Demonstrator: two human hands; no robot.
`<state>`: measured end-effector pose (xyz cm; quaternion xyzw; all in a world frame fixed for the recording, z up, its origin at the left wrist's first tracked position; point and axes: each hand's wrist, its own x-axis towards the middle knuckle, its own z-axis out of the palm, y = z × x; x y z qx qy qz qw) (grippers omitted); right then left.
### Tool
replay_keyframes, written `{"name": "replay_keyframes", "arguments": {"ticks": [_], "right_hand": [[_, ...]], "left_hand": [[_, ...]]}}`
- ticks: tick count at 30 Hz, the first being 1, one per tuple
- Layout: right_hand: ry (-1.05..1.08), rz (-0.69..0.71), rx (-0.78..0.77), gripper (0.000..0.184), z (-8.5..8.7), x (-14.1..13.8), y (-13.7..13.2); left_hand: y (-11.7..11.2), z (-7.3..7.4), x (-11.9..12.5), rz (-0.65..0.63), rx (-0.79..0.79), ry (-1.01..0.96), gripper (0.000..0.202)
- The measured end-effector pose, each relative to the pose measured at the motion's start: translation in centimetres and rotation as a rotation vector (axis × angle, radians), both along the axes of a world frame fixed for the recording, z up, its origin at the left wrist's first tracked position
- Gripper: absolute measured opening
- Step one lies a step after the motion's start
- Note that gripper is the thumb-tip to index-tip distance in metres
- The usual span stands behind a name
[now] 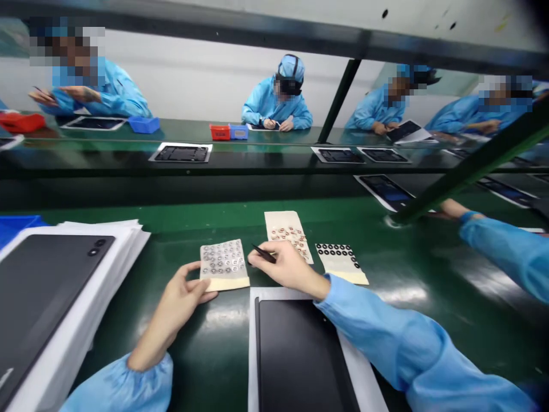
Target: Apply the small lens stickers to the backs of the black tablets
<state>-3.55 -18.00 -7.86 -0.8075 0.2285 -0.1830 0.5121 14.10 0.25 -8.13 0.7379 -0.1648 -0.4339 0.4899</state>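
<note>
My left hand (180, 300) pinches the near-left corner of a small sheet of round ring stickers (223, 263) lying on the green bench. My right hand (285, 266) is closed on black tweezers (263, 253) whose tip points at that sheet's right edge. Beyond my right hand lie a tan sticker sheet (285, 229) and a sheet of black rings (341, 262). A dark tablet back (300, 355) on a white tray lies just below my hands.
A stack of white trays topped by a dark tablet (47, 297) fills the left. A co-worker's blue sleeve (510, 252) reaches in at right. A green metal post (472, 166) slants across. Several people in blue sit behind the far belt with tablets and small bins (229, 132).
</note>
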Motion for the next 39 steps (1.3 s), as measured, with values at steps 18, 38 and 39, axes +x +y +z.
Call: {"name": "replay_keyframes", "arguments": {"ticks": [18,38,39], "right_hand": [[-0.071,-0.272,-0.383,0.012,-4.1,-18.2,3.8],[0.102,-0.168,-0.702,0.029,-4.5,-18.5,4.8],[0.111,-0.18,-0.692,0.028,-4.5,-18.5,4.8]], "left_hand": [[-4.4,-2.4,-13.2,-0.764,-0.32,-1.182,0.023],[-4.5,-2.7,-13.1,-0.748,-0.373,-1.161,0.021],[-4.5,-2.7,-13.0,-0.751,-0.371,-1.158,0.021]]}}
